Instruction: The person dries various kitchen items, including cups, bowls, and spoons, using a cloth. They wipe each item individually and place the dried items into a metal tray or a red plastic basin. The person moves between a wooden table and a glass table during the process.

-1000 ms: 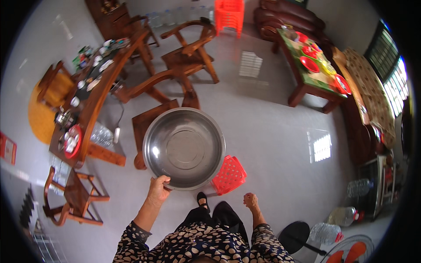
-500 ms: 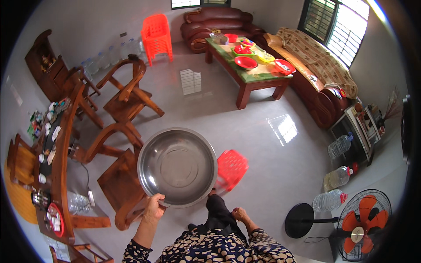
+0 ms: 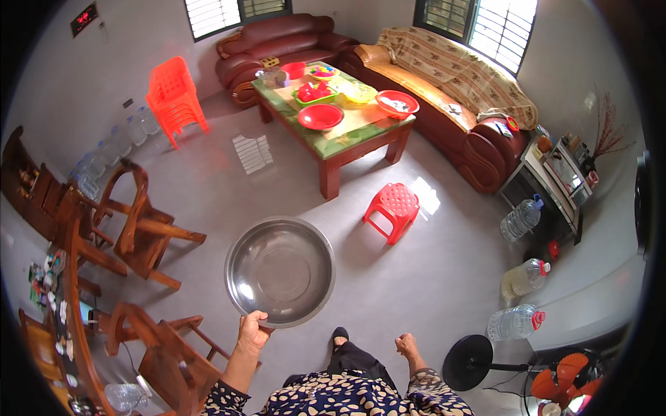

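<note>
1 steel basin (image 3: pixel 280 272) in L hand (image 3: pixel 254 333), gripped at near rim; R hand (image 3: pixel 407 344) curled narrow. Best: firm grip, swing clear of red stool (image 3: pixel 399 200) off table (image 3: pixel 333 147) nr edge.

I can make out from here a dark navy top (image 3: pixel 340 400) scattered with cream pebble-shaped spots, its sleeves (image 3: pixel 436 392) patterned alike. I also see black trousers (image 3: pixel 357 362) and a dark shoe (image 3: pixel 339 335).

From head height, the fisheye view faces down across the floor (image 3: pixel 378 295).
</note>
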